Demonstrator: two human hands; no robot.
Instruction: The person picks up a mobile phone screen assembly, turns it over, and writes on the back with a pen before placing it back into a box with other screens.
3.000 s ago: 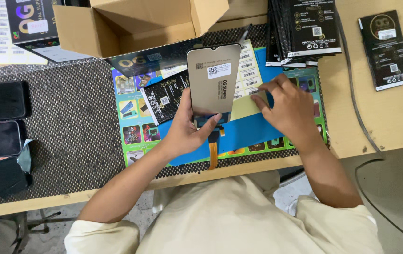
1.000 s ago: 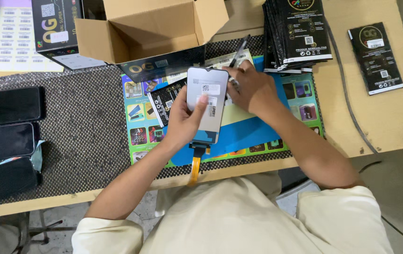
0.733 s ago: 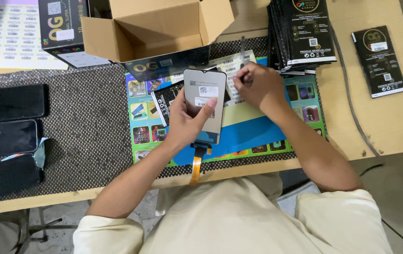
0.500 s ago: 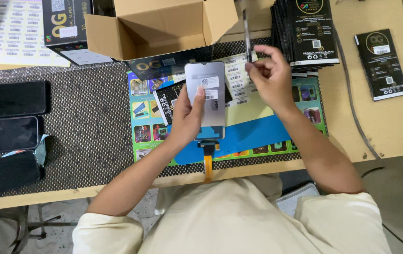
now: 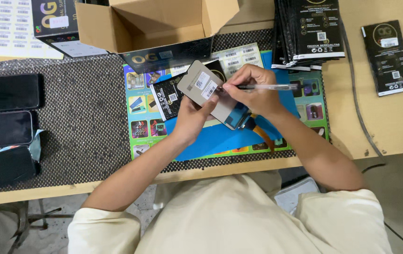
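My left hand (image 5: 193, 117) grips a grey phone screen panel (image 5: 206, 89) from below, back side up, tilted to the left. The panel carries two small white stickers and an orange flex cable (image 5: 262, 134) hangs from its lower end. My right hand (image 5: 253, 91) holds a clear pen (image 5: 267, 87) lying sideways, its tip touching the panel near the stickers. Both hands hover over a colourful blue and green work mat (image 5: 220, 138). A black packet (image 5: 171, 96) lies on the mat under the panel.
An open cardboard box (image 5: 149, 23) stands behind the mat. A stack of black packets (image 5: 312, 30) sits at the back right, one single packet (image 5: 389, 56) further right. Three dark phone screens (image 5: 3, 124) lie at the left on a dotted mat. A sticker sheet (image 5: 3, 28) lies far left.
My right hand picked up the pen, raised it, then brought it down sideways onto the panel. My left hand tilted the panel from upright to leaning left.
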